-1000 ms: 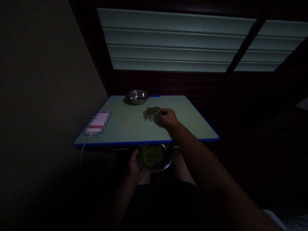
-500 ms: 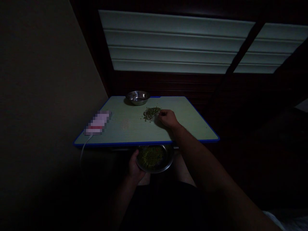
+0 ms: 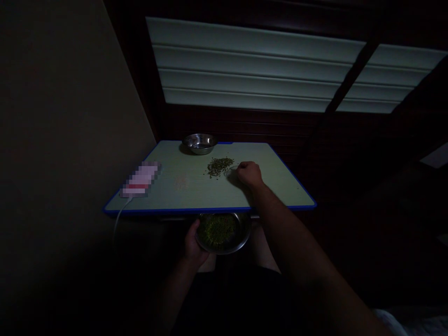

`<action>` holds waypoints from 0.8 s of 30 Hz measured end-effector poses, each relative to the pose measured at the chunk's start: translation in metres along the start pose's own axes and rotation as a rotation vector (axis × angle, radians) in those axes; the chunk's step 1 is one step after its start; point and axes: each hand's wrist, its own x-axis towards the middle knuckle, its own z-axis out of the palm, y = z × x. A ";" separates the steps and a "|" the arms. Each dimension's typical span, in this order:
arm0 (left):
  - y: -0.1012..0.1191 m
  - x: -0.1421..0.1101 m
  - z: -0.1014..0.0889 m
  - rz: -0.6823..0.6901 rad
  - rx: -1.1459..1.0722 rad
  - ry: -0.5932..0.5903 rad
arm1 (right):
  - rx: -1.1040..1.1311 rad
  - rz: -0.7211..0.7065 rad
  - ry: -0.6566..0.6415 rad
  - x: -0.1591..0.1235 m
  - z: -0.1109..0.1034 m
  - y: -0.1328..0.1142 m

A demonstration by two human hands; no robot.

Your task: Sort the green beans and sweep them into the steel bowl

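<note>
My left hand grips the left rim of a steel bowl, its thumb over the edge. Small green grains lie in that bowl, which is held below the table's front edge and above my legs. On the table, my right hand is closed around a pale, see-through thing whose kind is too dim to tell. It sticks out leftward from my fingers, close to the right side of a loose pile of small greenish-brown grains.
A second steel bowl stands at the back left of the blue-edged table. At the left edge lies a blurred-out pink and white device with a white cable hanging down. A wall rises at left; slatted panels stand behind.
My right hand has drawn a little to the right, away from the pile, and the pale thing in it shows more. My left hand still holds the bowl. The view has tilted slightly.
</note>
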 end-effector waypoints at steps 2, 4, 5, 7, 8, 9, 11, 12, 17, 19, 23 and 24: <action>0.000 0.000 0.000 -0.004 -0.002 0.005 | 0.044 -0.041 -0.063 0.000 0.002 0.002; 0.000 0.001 -0.001 -0.006 -0.002 0.012 | 0.090 -0.077 -0.117 0.001 0.005 0.003; -0.001 0.001 -0.001 -0.006 -0.003 0.012 | 0.108 -0.089 -0.132 0.001 0.006 0.003; -0.001 0.002 -0.003 -0.006 -0.008 0.001 | 0.131 -0.099 -0.137 0.001 0.008 0.003; -0.002 0.002 -0.003 -0.004 -0.010 -0.006 | 0.137 -0.102 -0.135 0.001 0.009 0.003; -0.002 0.002 -0.004 0.000 -0.012 -0.011 | 0.140 -0.108 -0.135 0.001 0.009 0.003; -0.002 0.002 -0.004 0.007 -0.017 -0.014 | 0.141 -0.119 -0.136 0.000 0.010 0.003; -0.002 0.002 -0.004 0.005 -0.021 -0.012 | 0.139 -0.123 -0.138 -0.001 0.009 0.002; -0.002 0.002 -0.003 -0.003 -0.026 -0.007 | 0.078 -0.097 -0.102 -0.002 0.006 -0.001; -0.002 0.002 -0.004 -0.002 -0.021 -0.004 | 0.045 -0.069 -0.060 -0.002 0.005 -0.003; -0.002 0.004 -0.008 -0.007 -0.017 -0.019 | 0.055 -0.041 -0.046 -0.003 0.003 -0.004; -0.002 0.005 -0.008 -0.009 -0.018 -0.026 | 0.071 -0.050 -0.054 -0.003 0.004 -0.004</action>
